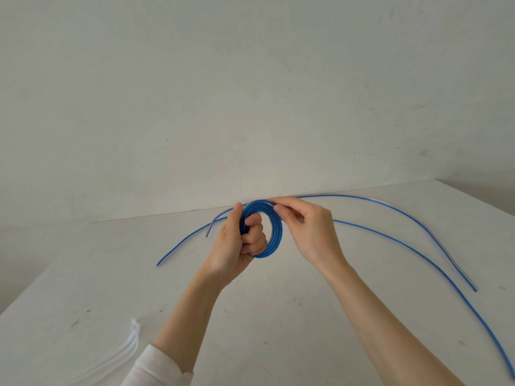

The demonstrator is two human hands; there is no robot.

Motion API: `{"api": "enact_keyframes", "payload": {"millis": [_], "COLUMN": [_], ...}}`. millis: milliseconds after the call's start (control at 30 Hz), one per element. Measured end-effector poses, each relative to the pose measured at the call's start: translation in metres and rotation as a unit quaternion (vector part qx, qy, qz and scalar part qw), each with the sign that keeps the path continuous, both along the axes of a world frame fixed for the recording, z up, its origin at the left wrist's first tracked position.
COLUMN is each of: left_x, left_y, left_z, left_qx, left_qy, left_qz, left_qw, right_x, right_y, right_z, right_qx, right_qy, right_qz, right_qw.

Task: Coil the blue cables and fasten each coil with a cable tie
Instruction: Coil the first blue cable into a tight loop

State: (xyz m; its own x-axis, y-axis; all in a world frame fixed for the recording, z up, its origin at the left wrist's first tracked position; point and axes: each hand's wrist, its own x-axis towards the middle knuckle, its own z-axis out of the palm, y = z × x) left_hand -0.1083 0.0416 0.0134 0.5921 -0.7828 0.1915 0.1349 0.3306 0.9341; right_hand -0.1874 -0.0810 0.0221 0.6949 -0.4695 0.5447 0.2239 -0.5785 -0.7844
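We are partway through winding 1 blue cable: our left hand (pixel 237 240) grips the coil (pixel 271 232) above the table (pixel 278 316), fingers curled through its loops, while our right hand (pixel 303 232) pinches the top strand. Next, we judge, feed in the slack, then reach the white ties (pixel 122 349) lying near left. Thin, glossy, springy cord.

A white table (pixel 278 316), lightly scuffed and set against a pale wall, is seen. Two loose blue cables (pixel 412 247) are laid across it in long arcs. A small bunch of white cable ties (pixel 122 355) is laid near its front left edge.
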Motion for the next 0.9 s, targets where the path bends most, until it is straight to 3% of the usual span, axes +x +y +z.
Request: {"api": "enact_keyframes", "payload": {"millis": [167,333,467,533,733,900], "left_x": [0.002,0.001,0.001,0.001,-0.001,-0.009], "left_y": [-0.002,-0.004,-0.004,-0.004,-0.005,-0.007], "left_z": [-0.002,-0.006,-0.010,-0.011,-0.018,-0.031], "left_qx": [-0.032,-0.060,-0.069,-0.067,-0.063,0.002], "left_qy": [0.041,0.057,0.063,0.063,0.040,-0.022], "left_qz": [0.043,0.078,0.079,0.082,0.095,0.203], "left_qw": [0.998,0.994,0.992,0.992,0.993,0.979], "right_x": [-0.001,0.000,-0.003,-0.003,0.002,0.007], "right_y": [0.013,0.028,0.027,0.028,0.035,0.039], "right_z": [-0.015,-0.025,-0.021,-0.021,-0.023,-0.027], "right_qx": [0.207,0.303,0.531,0.563,0.565,0.491], "right_qy": [0.006,0.002,0.016,0.026,-0.017,-0.053], "right_qz": [0.065,0.089,0.184,0.184,0.150,0.058], "right_qw": [0.976,0.949,0.827,0.805,0.811,0.868]}}
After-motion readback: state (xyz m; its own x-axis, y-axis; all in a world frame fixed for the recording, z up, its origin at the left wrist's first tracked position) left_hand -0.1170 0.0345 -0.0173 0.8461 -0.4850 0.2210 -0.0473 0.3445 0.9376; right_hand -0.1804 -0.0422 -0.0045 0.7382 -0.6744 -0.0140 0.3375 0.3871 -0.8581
